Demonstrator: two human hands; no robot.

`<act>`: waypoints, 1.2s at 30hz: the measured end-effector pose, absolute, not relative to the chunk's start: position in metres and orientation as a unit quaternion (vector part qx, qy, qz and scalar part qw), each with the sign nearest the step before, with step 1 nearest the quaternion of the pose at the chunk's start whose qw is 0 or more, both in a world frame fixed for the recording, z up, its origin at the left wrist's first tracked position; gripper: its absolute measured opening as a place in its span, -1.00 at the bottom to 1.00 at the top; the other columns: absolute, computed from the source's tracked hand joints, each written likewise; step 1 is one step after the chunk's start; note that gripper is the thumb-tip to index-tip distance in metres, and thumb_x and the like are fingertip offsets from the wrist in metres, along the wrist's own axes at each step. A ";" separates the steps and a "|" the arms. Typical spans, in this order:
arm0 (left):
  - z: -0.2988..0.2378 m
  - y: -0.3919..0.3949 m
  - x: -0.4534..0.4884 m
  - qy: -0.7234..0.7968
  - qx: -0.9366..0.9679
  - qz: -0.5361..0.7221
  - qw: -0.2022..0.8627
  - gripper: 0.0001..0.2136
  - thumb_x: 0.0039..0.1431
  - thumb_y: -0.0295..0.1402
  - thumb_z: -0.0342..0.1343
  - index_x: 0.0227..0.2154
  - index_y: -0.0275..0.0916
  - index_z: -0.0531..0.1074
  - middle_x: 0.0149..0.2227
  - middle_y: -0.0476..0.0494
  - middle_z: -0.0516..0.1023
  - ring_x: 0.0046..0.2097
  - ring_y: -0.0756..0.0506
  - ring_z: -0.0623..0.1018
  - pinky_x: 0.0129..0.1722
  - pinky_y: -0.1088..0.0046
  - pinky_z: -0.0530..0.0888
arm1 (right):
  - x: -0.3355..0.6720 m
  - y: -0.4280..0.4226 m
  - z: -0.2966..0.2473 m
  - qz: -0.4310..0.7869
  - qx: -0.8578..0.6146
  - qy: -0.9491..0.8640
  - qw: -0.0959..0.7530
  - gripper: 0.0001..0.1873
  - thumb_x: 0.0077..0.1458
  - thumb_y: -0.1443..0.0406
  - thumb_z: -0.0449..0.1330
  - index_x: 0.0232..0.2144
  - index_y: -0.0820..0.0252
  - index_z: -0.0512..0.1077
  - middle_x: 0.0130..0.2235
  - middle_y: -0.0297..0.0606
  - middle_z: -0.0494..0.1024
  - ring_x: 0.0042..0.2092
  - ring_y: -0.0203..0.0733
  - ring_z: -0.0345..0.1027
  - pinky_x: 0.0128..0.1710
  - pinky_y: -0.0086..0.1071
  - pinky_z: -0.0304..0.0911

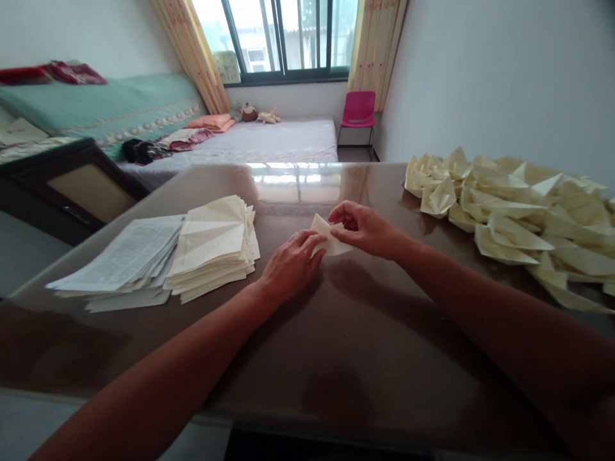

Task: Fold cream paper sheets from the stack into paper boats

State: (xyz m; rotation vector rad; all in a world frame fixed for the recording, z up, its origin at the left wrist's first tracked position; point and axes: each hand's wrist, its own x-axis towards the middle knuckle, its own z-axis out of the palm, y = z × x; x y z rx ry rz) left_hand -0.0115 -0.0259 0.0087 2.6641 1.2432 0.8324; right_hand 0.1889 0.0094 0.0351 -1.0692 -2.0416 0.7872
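Small folded paper piece (329,239), cream, is lying partly raised off the table (360,339) near its middle, caught between both hands. Right hand (366,228) is pinching the piece's upper right part between thumb and fingertips, grip closed on the paper. Left hand (291,265) is coming in from the other side, fingers curled over the piece's left edge and clasping it there, palm facing down close to the tabletop. Both forearms are stretching in from the near edge, bare. Table surface is brown and glossy, reflecting the light from outside. To the left of the left hand, near but apart, a stack of creased cream sheets (216,246) is sitting slightly fanned; just beside it, touching on its left, a stack of printed sheets (125,257) with dense text is lying flat. To the right of the right hand, a heap of folded paper boats (519,214) in the same cream colour is spreading along the table's right side up to the wall. Beyond the table a bed (288,142) with a pale cover is standing, two plush toys (259,115) resting at its far end. A pink chair (359,110) is standing under the window (283,35), yellow curtains (192,57) hanging on either side. A dark cabinet (81,186) is showing at far left.
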 end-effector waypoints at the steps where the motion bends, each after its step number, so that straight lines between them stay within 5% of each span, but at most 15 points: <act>1: 0.011 -0.027 -0.011 0.394 0.864 0.302 0.084 -0.75 0.31 -0.29 -0.08 -0.03 -0.23 0.33 0.00 -0.21 0.42 -0.08 -0.08 0.49 -0.07 0.40 0.45 | 0.185 0.004 0.040 0.284 -0.400 -0.793 0.361 -0.74 0.05 0.23 0.19 -0.22 0.25 0.35 -0.37 -0.32 0.43 -0.39 -0.33 0.27 -0.40 -0.46 0.20; 8: 0.022 -0.030 -0.009 0.435 0.779 0.370 0.260 -0.70 0.30 -0.16 -0.11 -0.24 -0.29 0.39 -0.40 -0.04 0.45 -0.33 -0.01 0.45 -0.25 0.48 0.43 | 0.176 -0.019 0.058 0.140 -0.306 -0.892 0.303 -0.73 0.29 0.26 -0.09 -0.24 0.20 0.39 -0.23 -0.18 0.51 -0.15 -0.19 0.33 -0.07 -0.32 0.18; 15: 0.007 -0.015 -0.012 0.441 0.666 0.324 0.507 -0.61 0.20 -0.03 -0.05 -0.41 -0.32 0.38 -0.51 0.02 0.34 -0.48 0.06 0.37 -0.51 0.58 0.37 | 0.179 -0.009 0.047 0.170 -0.364 -0.853 0.334 -0.76 0.19 0.44 -0.06 -0.22 0.23 0.38 -0.24 -0.23 0.53 -0.21 -0.26 0.38 -0.18 -0.43 0.20; 17: 0.004 -0.011 -0.015 0.465 0.706 0.265 0.464 -0.62 0.22 -0.08 -0.08 -0.38 -0.32 0.42 -0.52 0.02 0.33 -0.52 0.06 0.36 -0.54 0.57 0.35 | 0.181 -0.005 0.040 0.182 -0.361 -0.862 0.305 -0.75 0.14 0.47 -0.05 -0.25 0.23 0.41 -0.27 -0.25 0.53 -0.24 -0.27 0.39 -0.20 -0.45 0.20; 21: 0.005 -0.008 -0.023 0.518 0.821 0.179 0.159 -0.73 0.22 -0.23 -0.05 -0.30 -0.19 0.54 -0.38 -0.06 0.42 -0.37 -0.02 0.47 -0.34 0.48 0.40 | 0.185 0.002 0.022 0.197 -0.324 -0.910 0.165 -0.70 0.07 0.50 0.02 -0.24 0.22 0.48 -0.22 -0.22 0.53 -0.24 -0.25 0.40 -0.18 -0.42 0.22; 23: 0.007 -0.007 -0.026 0.532 0.828 0.155 0.092 -0.76 0.19 -0.25 -0.01 -0.26 -0.10 0.56 -0.34 -0.06 0.47 -0.32 -0.05 0.49 -0.27 0.45 0.40 | 0.187 0.006 0.015 0.196 -0.326 -0.915 0.132 -0.69 0.07 0.50 0.03 -0.23 0.21 0.50 -0.19 -0.20 0.52 -0.23 -0.25 0.40 -0.16 -0.40 0.23; 36: 0.010 0.002 -0.034 0.529 0.799 0.162 0.235 -0.79 0.03 -0.28 0.09 -0.30 -0.23 0.51 -0.39 -0.03 0.58 -0.35 -0.04 0.54 -0.33 0.50 0.43 | 0.186 0.006 0.013 0.205 -0.335 -0.912 0.121 -0.71 0.10 0.47 0.04 -0.21 0.20 0.51 -0.18 -0.19 0.50 -0.20 -0.23 0.39 -0.14 -0.40 0.23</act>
